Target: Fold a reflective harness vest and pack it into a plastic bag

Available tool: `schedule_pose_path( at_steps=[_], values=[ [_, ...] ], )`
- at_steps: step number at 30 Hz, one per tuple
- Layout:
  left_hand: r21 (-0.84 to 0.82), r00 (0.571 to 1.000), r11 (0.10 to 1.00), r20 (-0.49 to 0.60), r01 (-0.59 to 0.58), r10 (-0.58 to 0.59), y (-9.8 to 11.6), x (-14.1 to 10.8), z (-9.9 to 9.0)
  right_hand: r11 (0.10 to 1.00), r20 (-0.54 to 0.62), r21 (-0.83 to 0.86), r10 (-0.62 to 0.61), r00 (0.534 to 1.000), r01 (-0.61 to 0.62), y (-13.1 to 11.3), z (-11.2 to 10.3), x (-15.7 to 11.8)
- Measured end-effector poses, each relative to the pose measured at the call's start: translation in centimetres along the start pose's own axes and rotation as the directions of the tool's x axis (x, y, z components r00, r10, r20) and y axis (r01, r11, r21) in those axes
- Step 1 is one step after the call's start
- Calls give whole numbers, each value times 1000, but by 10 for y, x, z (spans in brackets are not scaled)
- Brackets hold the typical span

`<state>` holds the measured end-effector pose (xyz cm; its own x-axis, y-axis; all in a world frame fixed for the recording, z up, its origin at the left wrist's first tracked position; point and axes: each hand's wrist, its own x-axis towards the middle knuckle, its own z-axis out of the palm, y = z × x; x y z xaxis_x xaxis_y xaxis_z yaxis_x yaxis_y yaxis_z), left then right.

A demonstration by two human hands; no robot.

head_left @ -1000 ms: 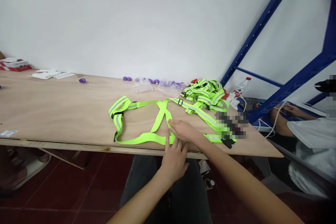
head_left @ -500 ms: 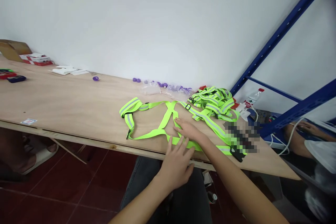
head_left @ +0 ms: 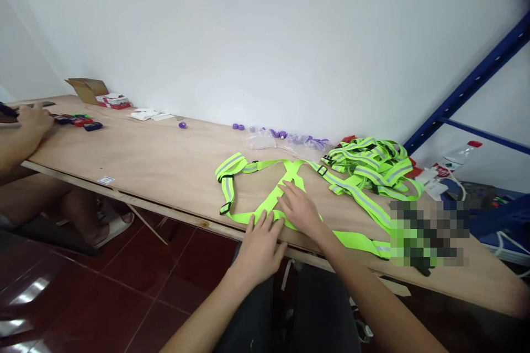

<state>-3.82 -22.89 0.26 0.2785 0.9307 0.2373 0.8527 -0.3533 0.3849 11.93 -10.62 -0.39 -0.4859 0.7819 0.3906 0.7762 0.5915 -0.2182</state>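
A neon-yellow strap harness with grey reflective stripes and black buckles lies spread on the wooden table. My left hand rests at the table's front edge, fingers spread, its fingertips on the lower strap. My right hand lies just right of it and farther in, fingers extended over the straps below the crossing point. Neither hand grips anything. To the right, a heap of similar yellow straps sits against the wall. The harness's right end runs into a blurred patch, so its details there are hidden.
Purple caps and clear plastic bags lie along the wall. A cardboard box, white papers and another person's hand are at left. A red-capped bottle stands by the blue rack.
The view has swung left, bringing another person's hand into sight. Along the harness, my hands have moved left; the straps near the crossing lie differently.
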Motion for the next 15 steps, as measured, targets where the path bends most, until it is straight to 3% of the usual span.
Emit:
schedule_pose_path(
  at_steps=[2, 5, 8, 12, 15],
  values=[
    [-47, 995, 998, -97, 30, -35, -9, 7, -19, 998, 60, 68, -6, 998, 2, -14, 11, 2],
    [51, 938, 969, -266, 244, -222, -33, 14, -45, 996, 199, 93, -4, 980, -15, -27, 22, 2],
    [98, 889, 908, -272, 407, -369, -63, 10, -55, 998, 292, 37, 28, 956, -41, -32, 24, 1],
    [-155, 839, 878, -261, 452, -478, -97, -4, -53, 997, 347, -29, 71, 935, -65, -36, 17, 1],
    [-414, 794, 815, -282, 406, -539, -111, -6, -51, 997, 351, -35, 80, 933, -72, -38, 15, 1]
  ],
)
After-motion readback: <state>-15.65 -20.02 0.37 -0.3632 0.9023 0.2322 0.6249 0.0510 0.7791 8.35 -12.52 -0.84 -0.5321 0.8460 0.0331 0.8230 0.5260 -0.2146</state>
